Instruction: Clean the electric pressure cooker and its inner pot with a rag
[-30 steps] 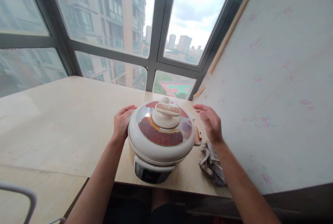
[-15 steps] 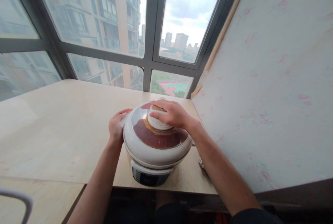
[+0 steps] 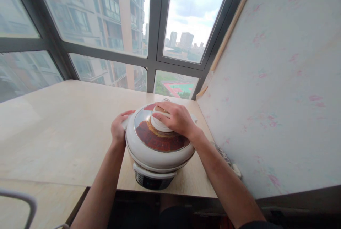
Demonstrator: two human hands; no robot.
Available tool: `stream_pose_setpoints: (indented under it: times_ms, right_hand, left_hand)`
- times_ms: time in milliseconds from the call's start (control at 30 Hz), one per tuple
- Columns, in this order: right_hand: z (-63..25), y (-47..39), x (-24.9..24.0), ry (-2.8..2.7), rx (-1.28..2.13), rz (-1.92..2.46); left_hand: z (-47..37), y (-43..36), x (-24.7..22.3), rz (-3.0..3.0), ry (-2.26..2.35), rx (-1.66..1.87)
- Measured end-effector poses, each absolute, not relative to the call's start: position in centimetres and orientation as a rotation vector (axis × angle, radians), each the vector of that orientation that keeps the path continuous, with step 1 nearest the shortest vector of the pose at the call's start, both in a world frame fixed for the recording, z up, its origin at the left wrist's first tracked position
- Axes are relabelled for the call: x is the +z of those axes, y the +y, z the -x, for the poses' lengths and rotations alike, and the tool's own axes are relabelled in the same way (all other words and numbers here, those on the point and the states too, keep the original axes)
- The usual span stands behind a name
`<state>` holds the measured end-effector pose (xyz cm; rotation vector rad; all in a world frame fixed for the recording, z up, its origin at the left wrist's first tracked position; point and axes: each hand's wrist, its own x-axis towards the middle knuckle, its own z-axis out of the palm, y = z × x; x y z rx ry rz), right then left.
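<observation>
A white cooker (image 3: 157, 161) with a dark front panel stands near the front edge of the pale tabletop (image 3: 66, 126). On top is its lid (image 3: 162, 142), patterned red and brown with a shiny patch. The fingers of my right hand (image 3: 176, 116) are closed round the lid's white knob (image 3: 160, 125), thumb on the near side. My left hand (image 3: 119, 127) grips the handle at the cooker's left side; part of that white handle shows beside the fingers. The lid rests on the cooker.
A patterned cord (image 3: 222, 152) and a white plug (image 3: 236, 170) lie by the wall, partly behind my right forearm. A floral-papered wall (image 3: 282, 97) rises on the right. Window frames (image 3: 153, 37) border the back. A white curved tube (image 3: 32, 204) shows at lower left.
My right forearm has shifted slightly left and down, uncovering more of the cord and a plug by the wall. Both hands keep their hold, and the cooker stays nearly in place.
</observation>
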<state>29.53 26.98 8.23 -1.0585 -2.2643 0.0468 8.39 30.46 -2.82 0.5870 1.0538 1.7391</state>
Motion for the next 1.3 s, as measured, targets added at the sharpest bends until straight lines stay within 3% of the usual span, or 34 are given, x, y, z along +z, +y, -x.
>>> stream_pose_setpoints:
  times_ms: [600, 1000, 1300]
  right_hand:
    - [-28.4, 25.8, 9.0, -2.253, -0.011, 1.289]
    - [-25.2, 24.0, 9.7, -2.096, -0.175, 1.798]
    - [-25.7, 24.1, 9.8, -2.194, -0.262, 1.778]
  left_hand:
    - [-8.6, 30.5, -3.0, -0.587, 1.025, 1.769]
    - [-8.5, 30.5, -2.9, -0.603, 1.032, 1.764]
    - [-8.6, 30.3, -2.8, -0.597, 0.992, 1.754]
